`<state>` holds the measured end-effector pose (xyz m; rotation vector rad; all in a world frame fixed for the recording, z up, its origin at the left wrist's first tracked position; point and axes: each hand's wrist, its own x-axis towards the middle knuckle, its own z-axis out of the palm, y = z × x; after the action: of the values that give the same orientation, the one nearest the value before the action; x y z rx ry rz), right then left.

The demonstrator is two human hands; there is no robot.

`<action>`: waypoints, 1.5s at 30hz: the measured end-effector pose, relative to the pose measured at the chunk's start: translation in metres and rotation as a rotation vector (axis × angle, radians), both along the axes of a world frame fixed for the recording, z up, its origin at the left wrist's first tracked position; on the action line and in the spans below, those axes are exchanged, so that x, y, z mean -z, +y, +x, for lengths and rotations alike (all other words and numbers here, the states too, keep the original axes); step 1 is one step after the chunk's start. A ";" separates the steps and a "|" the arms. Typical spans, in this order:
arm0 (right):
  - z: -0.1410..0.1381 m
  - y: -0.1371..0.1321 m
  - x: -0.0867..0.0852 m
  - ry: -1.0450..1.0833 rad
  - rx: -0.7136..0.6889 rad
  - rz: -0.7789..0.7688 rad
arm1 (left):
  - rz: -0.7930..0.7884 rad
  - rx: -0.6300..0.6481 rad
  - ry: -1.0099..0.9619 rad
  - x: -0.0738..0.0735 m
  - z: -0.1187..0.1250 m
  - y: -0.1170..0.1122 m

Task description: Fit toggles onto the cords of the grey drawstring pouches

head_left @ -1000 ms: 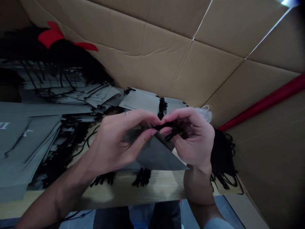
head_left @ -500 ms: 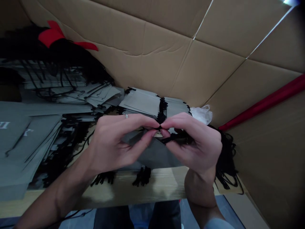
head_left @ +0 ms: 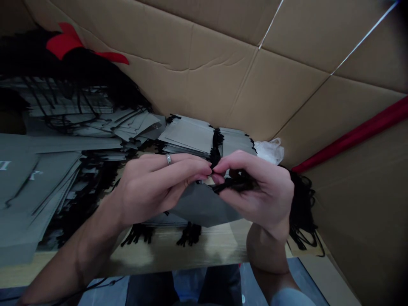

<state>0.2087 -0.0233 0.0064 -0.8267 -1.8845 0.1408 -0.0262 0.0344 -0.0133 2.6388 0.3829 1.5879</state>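
Note:
My left hand [head_left: 156, 187], with a ring on one finger, and my right hand [head_left: 258, 191] meet fingertip to fingertip above the wooden table [head_left: 216, 246]. Between them I hold a flat grey paper bag [head_left: 204, 206], tilted up off the table. My right hand also grips a black cord [head_left: 234, 183], whose end sits pinched between both hands at the bag's top edge. Where the cord passes through the bag is hidden by my fingers.
Stacks of flat grey bags with black cords [head_left: 191, 136] lie behind my hands and spread to the left [head_left: 35, 178]. A heap of loose black cords [head_left: 302, 212] lies to the right. Cardboard walls [head_left: 223, 68] enclose the back and right. A red piece [head_left: 63, 42] lies at top left.
My hands have stayed together on the cord and bag, dropping slightly and turning. My left fingers have closed further over the bag's top edge. The bag has tilted a little flatter.

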 end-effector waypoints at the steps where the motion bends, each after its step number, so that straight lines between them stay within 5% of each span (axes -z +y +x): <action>1: -0.001 0.000 0.000 0.001 0.005 -0.001 | 0.013 0.004 0.002 0.000 -0.001 0.001; 11: -0.001 0.001 0.003 0.020 0.004 -0.089 | 0.031 0.029 0.087 -0.001 0.001 0.003; 19: -0.006 -0.004 0.004 0.130 -0.026 -0.145 | -0.177 0.269 -0.011 -0.001 0.003 0.004; 33: -0.021 0.004 0.003 0.387 -0.140 -0.216 | -0.272 0.267 -0.150 -0.003 0.007 0.002; 40: -0.002 -0.001 0.002 0.004 -0.061 -0.086 | -0.075 0.113 0.164 -0.008 0.000 -0.003; 45: 0.001 -0.001 0.005 -0.003 -0.045 -0.073 | 0.051 0.118 0.148 -0.012 0.003 -0.005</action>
<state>0.2101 -0.0246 0.0015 -0.8342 -1.9113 0.2373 -0.0234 0.0290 -0.0009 2.7683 0.1892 1.3923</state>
